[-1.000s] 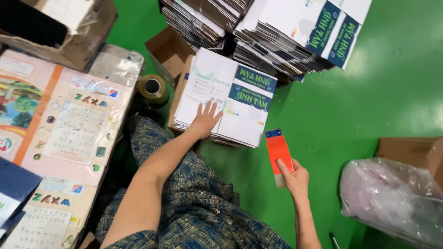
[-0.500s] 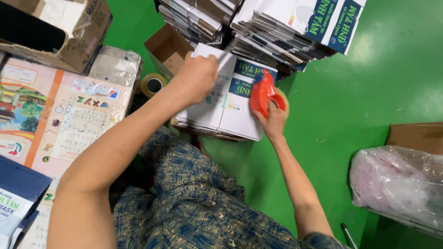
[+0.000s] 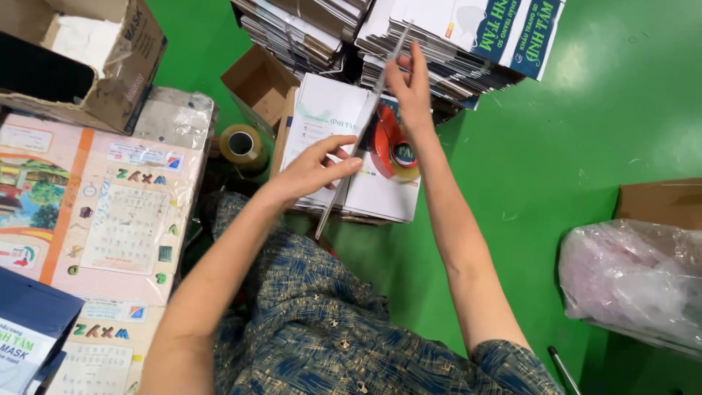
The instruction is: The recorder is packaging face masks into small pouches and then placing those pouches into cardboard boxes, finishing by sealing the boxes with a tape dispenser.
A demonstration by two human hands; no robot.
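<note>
Since the earlier frame, both our hands have come together over the stack of flat white cartons (image 3: 365, 183) in front of us, and the red tape dispenser (image 3: 391, 150) has dropped from our right palm to hang under our right wrist. A long strip of clear tape (image 3: 358, 143) now runs taut between the hands, where before none was drawn out.

Our right hand (image 3: 409, 84) is raised near the tall piles (image 3: 468, 44) at the top, its fingers pinching the upper end of the strip. Our left hand (image 3: 318, 172) sits lower, thumb and fingers closed on the strip about midway, with the loose lower end slanting down past the cartons' near edge. The dispenser lies just above the carton stack; we cannot tell whether it touches the top one.

Left of the stack, a yellowish tape roll (image 3: 241, 144) stands on end beside an open brown box (image 3: 256, 80). Farther left, a pink printed board (image 3: 110, 212) lies flat, with a worn cardboard box (image 3: 110, 66) behind it and a blue box (image 3: 33, 329) at the lower corner. On the green floor (image 3: 556, 146) to our right sits a clear plastic bag (image 3: 632, 281) against another brown carton (image 3: 662, 201). Our patterned blue clothing (image 3: 322, 329) fills the bottom of the view.
</note>
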